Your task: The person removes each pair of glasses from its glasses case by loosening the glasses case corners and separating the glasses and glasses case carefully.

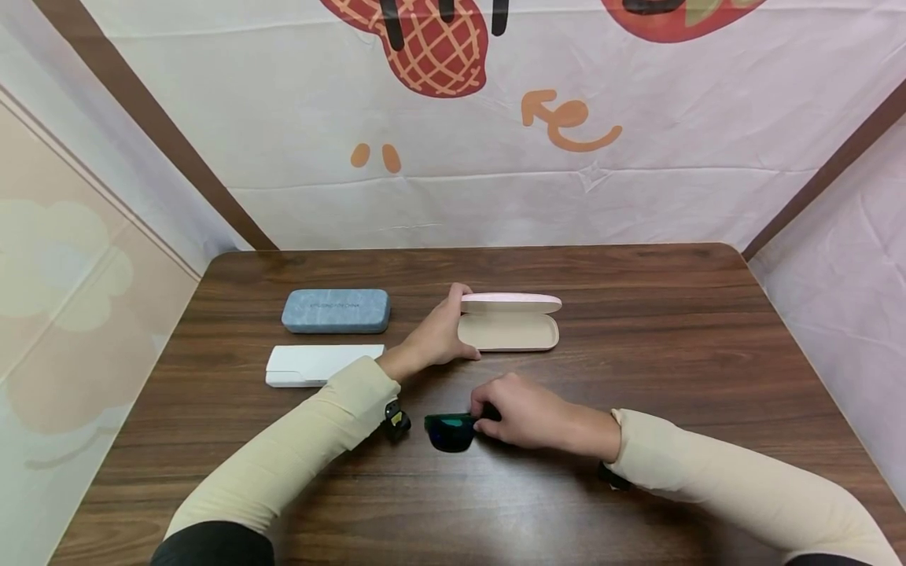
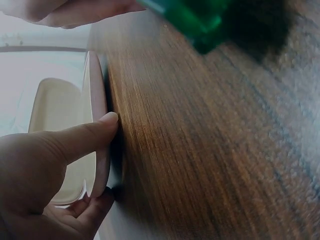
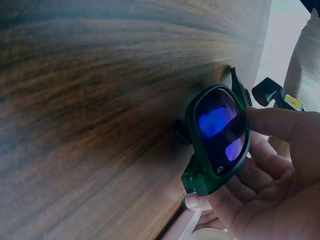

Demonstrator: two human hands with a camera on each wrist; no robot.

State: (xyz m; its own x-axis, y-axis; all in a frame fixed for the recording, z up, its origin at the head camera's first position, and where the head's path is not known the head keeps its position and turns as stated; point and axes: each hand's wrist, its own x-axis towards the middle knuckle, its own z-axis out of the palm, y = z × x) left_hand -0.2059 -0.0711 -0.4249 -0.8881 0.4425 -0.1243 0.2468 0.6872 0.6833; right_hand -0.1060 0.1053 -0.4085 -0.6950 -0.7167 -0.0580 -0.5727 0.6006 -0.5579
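Observation:
An open glasses case point(image 1: 508, 333) with a pink lid and cream lining lies in the middle of the table. My left hand point(image 1: 440, 330) grips its left end, thumb at the front edge and fingers behind, as the left wrist view also shows. Nearer to me, my right hand point(image 1: 527, 413) pinches a pair of sunglasses point(image 1: 451, 433) with a green frame and dark lenses. In the right wrist view one lens point(image 3: 220, 131) reflects blue, and the thumb and fingers hold the frame beside it. Part of the sunglasses is hidden by the hand in the head view.
To the left lies a closed blue glasses case point(image 1: 336, 311) with faint lettering. In front of it is a white case point(image 1: 311, 365), its right end partly covered by the left forearm. The wooden table point(image 1: 665, 314) ends at a printed cloth point(image 1: 481, 204) behind.

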